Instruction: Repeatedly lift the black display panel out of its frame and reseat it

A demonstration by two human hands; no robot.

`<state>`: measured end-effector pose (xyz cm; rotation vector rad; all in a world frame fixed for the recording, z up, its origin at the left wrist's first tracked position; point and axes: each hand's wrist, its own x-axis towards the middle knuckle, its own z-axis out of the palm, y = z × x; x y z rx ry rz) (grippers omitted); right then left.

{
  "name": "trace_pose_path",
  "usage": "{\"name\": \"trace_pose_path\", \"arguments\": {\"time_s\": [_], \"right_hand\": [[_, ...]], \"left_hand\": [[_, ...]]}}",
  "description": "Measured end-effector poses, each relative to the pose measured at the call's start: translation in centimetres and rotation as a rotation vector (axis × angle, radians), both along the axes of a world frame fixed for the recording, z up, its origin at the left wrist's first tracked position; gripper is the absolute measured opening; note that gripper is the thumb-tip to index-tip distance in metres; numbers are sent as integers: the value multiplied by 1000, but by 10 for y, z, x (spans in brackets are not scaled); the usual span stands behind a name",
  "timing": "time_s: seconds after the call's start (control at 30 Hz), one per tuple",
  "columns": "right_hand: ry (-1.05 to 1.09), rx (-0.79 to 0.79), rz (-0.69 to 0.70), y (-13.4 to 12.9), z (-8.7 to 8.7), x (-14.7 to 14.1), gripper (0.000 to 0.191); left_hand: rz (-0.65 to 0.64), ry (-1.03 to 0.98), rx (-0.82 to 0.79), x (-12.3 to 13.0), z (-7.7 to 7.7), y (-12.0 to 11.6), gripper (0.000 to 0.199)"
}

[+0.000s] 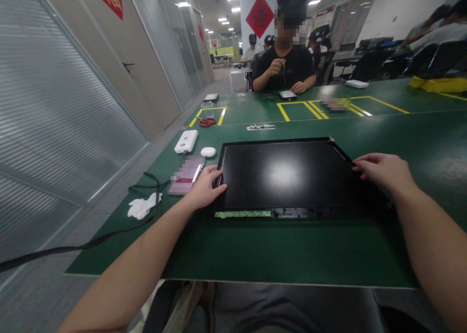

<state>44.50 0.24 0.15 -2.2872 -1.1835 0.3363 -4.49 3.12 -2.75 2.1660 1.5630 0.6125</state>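
A black flat display panel (284,175) lies face up on the green table in front of me, with a bare green circuit strip (242,214) along its near left edge. My left hand (204,187) grips the panel's left edge, thumb over the frame and fingers along the side. At the upper right edge, my right hand (383,170) pinches the frame between thumb and fingers. The lower right corner is dark, and its detail is hard to make out.
Left of the panel are a phone (187,175), a white earbud case (208,152), a white power bank (186,141), crumpled tissue (144,206) and a black strap (105,236). Red-handled scissors (207,122) and small white strips (260,127) lie beyond. Across sits a person (284,65).
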Motion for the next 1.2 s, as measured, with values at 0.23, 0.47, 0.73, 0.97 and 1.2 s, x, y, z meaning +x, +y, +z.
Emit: {"name": "trace_pose_path", "arguments": {"time_s": [0.23,0.47,0.73,0.97,1.2], "right_hand": [[28,42,32,1,-7,5,25],[55,51,-16,-2,1,-2,24],[27,59,-53,-3,3,2,22],[-201,-60,-44,10,-15,36,21],[-156,-147,-15,9,-10,32,16]], "left_hand": [[-30,31,26,0,1,-2,49],[-42,71,40,3,5,-4,49],[-26,207,79,1,8,-4,52],[-37,167,51,2,5,-3,51],[-30,117,41,1,6,-2,50]]}}
